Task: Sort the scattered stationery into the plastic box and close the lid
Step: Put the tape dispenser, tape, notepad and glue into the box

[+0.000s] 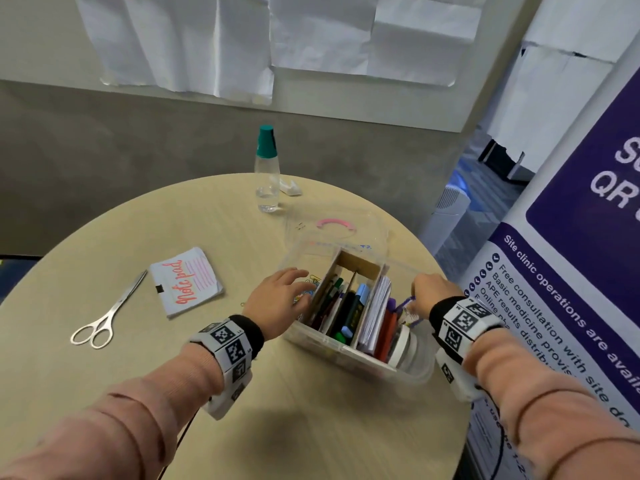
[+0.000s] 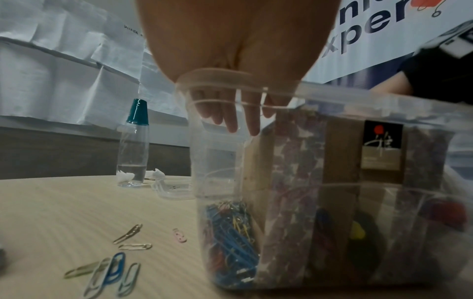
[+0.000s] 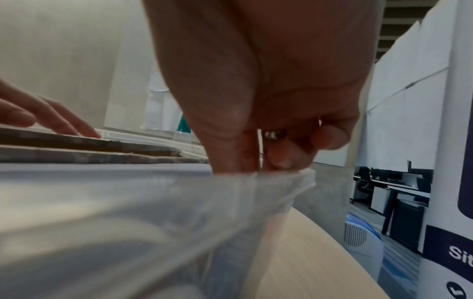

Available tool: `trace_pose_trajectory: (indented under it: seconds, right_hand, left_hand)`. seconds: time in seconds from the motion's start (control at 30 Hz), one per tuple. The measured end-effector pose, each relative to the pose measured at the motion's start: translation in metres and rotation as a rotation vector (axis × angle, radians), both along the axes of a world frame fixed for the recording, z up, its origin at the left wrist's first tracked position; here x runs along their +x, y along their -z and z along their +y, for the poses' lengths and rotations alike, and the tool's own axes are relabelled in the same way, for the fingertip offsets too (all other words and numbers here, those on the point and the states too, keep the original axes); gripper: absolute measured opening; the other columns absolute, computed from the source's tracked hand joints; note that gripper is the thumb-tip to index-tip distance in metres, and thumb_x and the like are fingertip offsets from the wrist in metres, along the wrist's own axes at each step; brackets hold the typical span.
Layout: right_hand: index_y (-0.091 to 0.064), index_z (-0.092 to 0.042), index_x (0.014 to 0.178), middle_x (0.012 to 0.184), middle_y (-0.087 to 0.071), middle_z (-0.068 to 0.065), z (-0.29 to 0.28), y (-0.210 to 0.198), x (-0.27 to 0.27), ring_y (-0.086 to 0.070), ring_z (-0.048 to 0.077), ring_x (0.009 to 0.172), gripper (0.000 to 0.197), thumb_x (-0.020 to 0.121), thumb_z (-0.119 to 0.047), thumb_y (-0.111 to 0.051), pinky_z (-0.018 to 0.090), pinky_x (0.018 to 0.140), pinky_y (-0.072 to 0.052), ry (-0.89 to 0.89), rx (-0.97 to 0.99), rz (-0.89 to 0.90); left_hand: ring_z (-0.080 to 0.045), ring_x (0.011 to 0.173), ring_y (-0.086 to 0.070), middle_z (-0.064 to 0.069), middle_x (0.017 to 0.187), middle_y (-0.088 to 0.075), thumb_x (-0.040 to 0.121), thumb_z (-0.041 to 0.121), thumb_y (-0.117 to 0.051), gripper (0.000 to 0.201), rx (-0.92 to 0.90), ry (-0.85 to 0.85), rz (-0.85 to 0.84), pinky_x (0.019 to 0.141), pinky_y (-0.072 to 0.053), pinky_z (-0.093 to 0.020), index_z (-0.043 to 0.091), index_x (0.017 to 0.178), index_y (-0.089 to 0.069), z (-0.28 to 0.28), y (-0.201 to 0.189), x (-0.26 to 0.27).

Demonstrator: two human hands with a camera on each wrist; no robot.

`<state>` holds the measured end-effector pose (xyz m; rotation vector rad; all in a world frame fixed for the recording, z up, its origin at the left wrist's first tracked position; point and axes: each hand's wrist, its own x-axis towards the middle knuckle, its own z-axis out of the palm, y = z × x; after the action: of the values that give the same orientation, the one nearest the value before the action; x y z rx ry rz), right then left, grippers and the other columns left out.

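Stationery, left to right: scissors [image 1: 110, 308] and notepad [image 1: 187, 281] loose on table [image 1: 138, 375]; left hand [image 1: 277, 299] relaxed, fingers dipped into plastic box [image 1: 349, 355]; right hand [image 1: 434, 294] pinching the box's right rim.

Even, diffuse indoor lighting; wide-angle distortion in all views.
A soft shadow falls on the round beige wooden table [image 1: 104, 244] toward 6 o'clock; the clear plastic box [image 3: 153, 212] is blurred nearest the right-wrist lens.
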<state>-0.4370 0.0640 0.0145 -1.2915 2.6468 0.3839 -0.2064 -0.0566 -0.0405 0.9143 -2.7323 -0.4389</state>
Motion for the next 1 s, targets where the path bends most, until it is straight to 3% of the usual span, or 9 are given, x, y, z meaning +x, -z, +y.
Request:
trace_pose_trajectory:
  seconds: [0.2,0.3,0.37,0.47,0.57,0.73,0.8,0.9,1.0]
  right_hand:
    - [-0.046,-0.016,0.067,0.101,-0.065,0.006,-0.004,-0.002,0.004,-0.063,0.025,0.096,0.03,0.075,-0.028,-0.073,0.031,0.071,-0.045,-0.038,0.113,0.039]
    - [-0.058,-0.02,0.087,0.107,-0.063,0.005,-0.003,-0.004,0.004,-0.06,0.022,0.098,0.022,0.08,-0.04,-0.064,0.031,0.079,-0.046,-0.043,0.065,-0.02]
    - [-0.059,-0.02,0.113,0.121,-0.06,0.007,0.002,-0.005,0.006,-0.057,0.023,0.109,0.035,0.087,-0.044,-0.054,0.036,0.089,-0.046,0.004,-0.075,-0.094]
    - [-0.063,-0.02,0.113,0.114,-0.065,0.009,0.01,-0.015,0.024,-0.058,0.027,0.102,0.032,0.091,-0.04,-0.051,0.04,0.088,-0.046,-0.004,-0.383,-0.267]
    - [-0.069,-0.013,0.098,0.093,-0.066,0.005,0.012,-0.022,0.054,-0.056,0.021,0.082,0.021,0.092,-0.027,-0.055,0.031,0.07,-0.039,-0.088,-0.67,-0.422]
    - [-0.07,-0.015,0.095,0.088,-0.061,-0.002,-0.006,-0.02,0.122,-0.054,0.014,0.082,0.013,0.089,-0.015,-0.059,0.022,0.07,-0.037,-0.218,-0.871,-0.641]
    - [-0.07,-0.016,0.097,0.094,-0.058,-0.002,-0.015,-0.009,0.147,-0.053,0.014,0.09,0.014,0.089,-0.015,-0.058,0.02,0.077,-0.038,-0.307,-0.872,-0.614]
    - [-0.069,-0.017,0.108,0.112,-0.053,0.001,-0.027,0.016,0.173,-0.046,0.016,0.11,0.021,0.089,-0.016,-0.059,0.029,0.092,-0.035,-0.415,-0.86,-0.446]
    - [-0.06,-0.024,0.122,0.131,-0.048,-0.001,-0.033,0.035,0.191,-0.044,0.016,0.123,0.033,0.089,-0.022,-0.057,0.034,0.099,-0.036,-0.379,-0.746,-0.354]
  left_hand:
    - [-0.014,0.131,-0.036,0.005,0.141,-0.043,0.095,0.034,-0.043,0.034,0.076,0.021,0.053,0.109,-0.03,-0.031,0.027,0.126,-0.054,0.001,-0.007,0.004]
    - [-0.01,0.122,-0.044,0.002,0.134,-0.048,0.093,0.024,-0.05,0.03,0.323,-0.007,0.304,0.103,-0.033,-0.021,0.021,0.122,-0.059,-0.006,-0.016,0.016]
    - [-0.009,0.115,-0.049,0.0,0.126,-0.052,0.092,0.016,-0.05,0.027,0.393,-0.109,0.451,0.094,-0.033,-0.014,0.019,0.116,-0.062,-0.015,-0.02,0.03]
    - [-0.017,0.107,-0.056,-0.007,0.12,-0.057,0.09,0.007,-0.048,0.028,0.466,-0.381,0.524,0.087,-0.04,-0.017,0.013,0.111,-0.065,-0.038,-0.018,0.059]
    - [-0.022,0.11,-0.057,-0.009,0.121,-0.062,0.09,0.005,-0.045,0.031,0.518,-0.671,0.459,0.092,-0.043,-0.022,0.008,0.114,-0.064,-0.066,-0.008,0.093]
    - [-0.026,0.118,-0.055,-0.013,0.129,-0.057,0.091,0.012,-0.051,0.033,0.598,-0.958,0.209,0.096,-0.04,-0.027,0.004,0.122,-0.058,-0.102,0.018,0.138]
    - [-0.03,0.111,-0.058,-0.017,0.122,-0.061,0.091,0.017,-0.052,0.032,0.624,-0.986,0.09,0.091,-0.045,-0.032,-0.001,0.116,-0.059,-0.111,0.028,0.146]
    - [-0.031,0.104,-0.061,-0.017,0.114,-0.063,0.091,0.026,-0.052,0.036,0.632,-1.013,-0.039,0.082,-0.047,-0.032,-0.001,0.113,-0.057,-0.12,0.038,0.147]
    - [-0.028,0.109,-0.058,-0.013,0.12,-0.061,0.09,0.038,-0.053,0.045,0.58,-1.027,-0.117,0.088,-0.044,-0.03,0.003,0.119,-0.055,-0.127,0.047,0.143]
